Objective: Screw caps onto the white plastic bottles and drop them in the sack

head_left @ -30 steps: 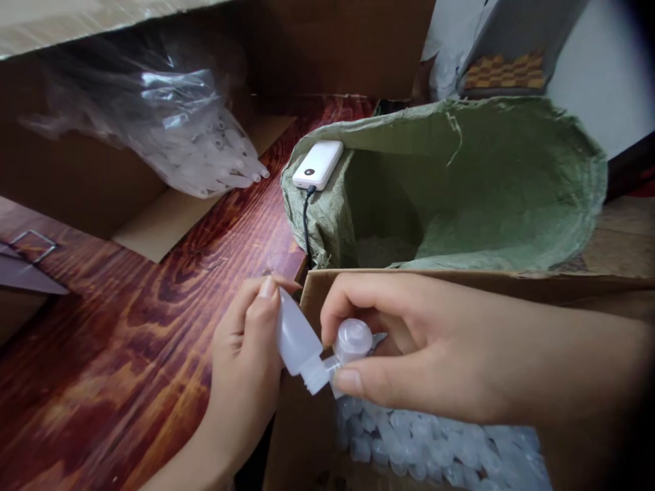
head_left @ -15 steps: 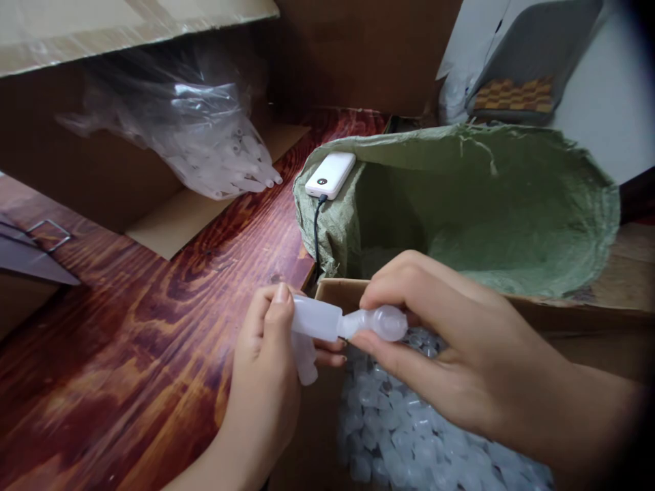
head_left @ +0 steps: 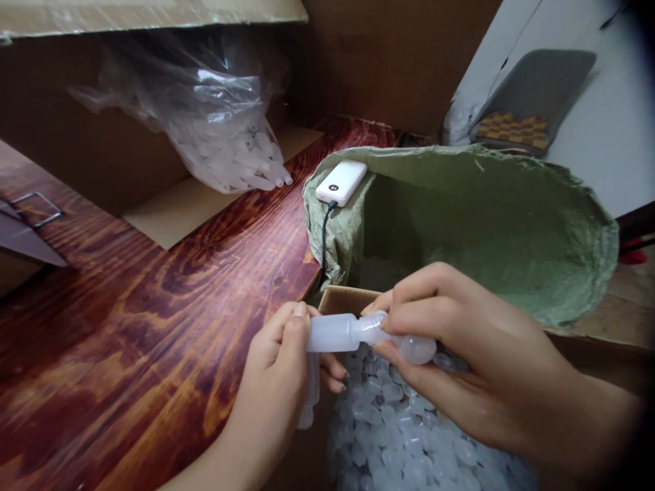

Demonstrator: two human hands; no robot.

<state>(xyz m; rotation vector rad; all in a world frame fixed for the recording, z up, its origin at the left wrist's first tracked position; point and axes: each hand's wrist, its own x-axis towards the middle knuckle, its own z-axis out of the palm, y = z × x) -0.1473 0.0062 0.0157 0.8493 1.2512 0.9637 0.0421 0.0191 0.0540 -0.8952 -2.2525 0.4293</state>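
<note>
Bag (head_left: pixel 228 88): white glare, up-left of the grip.
Table (head_left: pixel 276 239): sheen, left of it.
Sack (head_left: pixel 460 211): dim, shadowed inside, beyond it.
Bottle (head_left: pixel 332 333): softly lit, within it.
Caps (head_left: pixel 389 436): slightly blurred, below it.
Frame edge: darkened, far right.

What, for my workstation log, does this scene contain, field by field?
Left grip: holds translucent bottle; second bottle below it
Right grip: pinches translucent cap at the bottle's neck end
Cardboard box: loose translucent caps inside
Green woven sack: white power bank on its rim, black cable plugged in
Clear plastic bag: whitish tubular pieces
</note>
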